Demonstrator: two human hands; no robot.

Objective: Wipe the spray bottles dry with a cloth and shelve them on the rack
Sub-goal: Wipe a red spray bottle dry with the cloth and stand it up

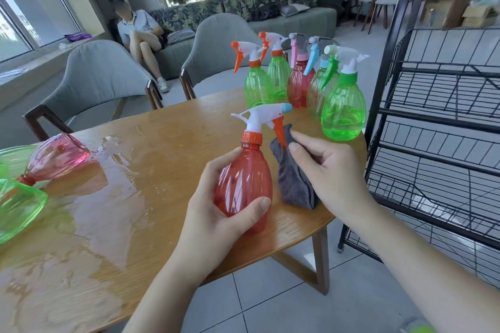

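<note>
— Which bottle are you on?

— The red spray bottle (pixel 243 184). My left hand (pixel 216 213) has its grip wrapped round the belly, thumb across the front, holding it upright above the counter (pixel 167 127) near the right edge, so the trigger and neck face the cloth.

— And the cloth?

— The grey cloth (pixel 293 178) is pinched in my right hand (pixel 330 170), fingers curled on its upper fold, the rest hanging. It sits just beside the bottle, right of it, touching the orange trigger (pixel 280 131), I think.

— The others?

— Five bottles (pixel 343 108) stand grouped at the far right corner, closest to the black wire rack (pixel 438 116), probably staged for shelving. Two lie at the left edge beside a water puddle (pixel 116 170), likely still wet.
</note>
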